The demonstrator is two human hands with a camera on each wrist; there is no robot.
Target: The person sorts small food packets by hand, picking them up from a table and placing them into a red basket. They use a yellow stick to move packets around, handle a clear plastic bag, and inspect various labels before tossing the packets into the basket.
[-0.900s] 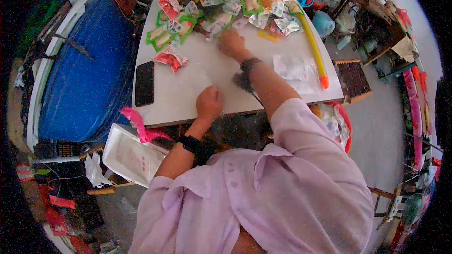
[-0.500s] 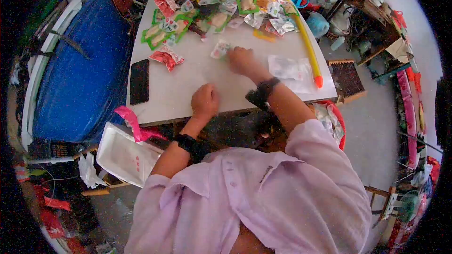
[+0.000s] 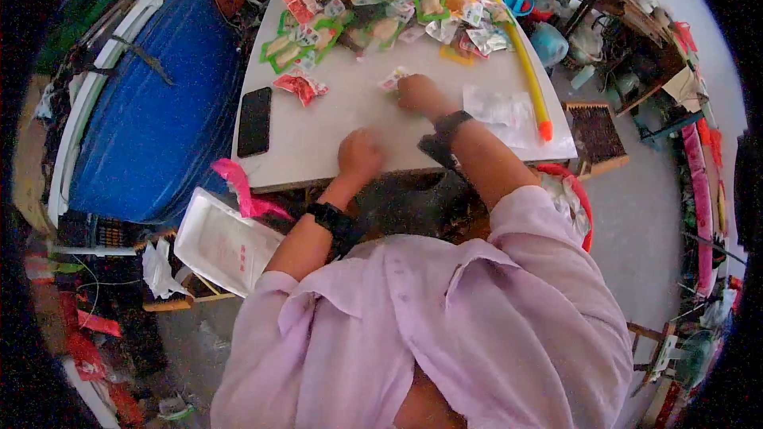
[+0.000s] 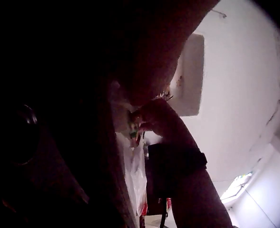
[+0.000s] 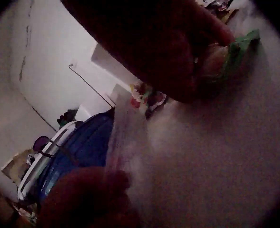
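My right hand (image 3: pixel 423 98) pinches a small snack packet (image 3: pixel 392 79) over the middle of the white table (image 3: pixel 334 115). Green edging and a pale filling show on this packet in the right wrist view, where dark fingers (image 5: pixel 213 26) cover part of it. Near the table's front edge rests my left hand (image 3: pixel 360 156), its fingers curled and nothing seen in them. A large pile of snack packets (image 3: pixel 381 12) covers the far end of the table. One red packet (image 3: pixel 300 87) lies apart on the left, below some green-edged packets (image 3: pixel 290 49).
A black phone (image 3: pixel 255 121) lies at the table's left edge. On the right are a clear plastic bag (image 3: pixel 501 115) and a long yellow tube (image 3: pixel 526 67) with an orange tip. A white foam box (image 3: pixel 226 242) and a red-rimmed container (image 3: pixel 586 210) stand below the front edge.
My right hand has come back from the pile toward me with a packet in its fingers, then shifted slightly. The left hand stays near the front edge.
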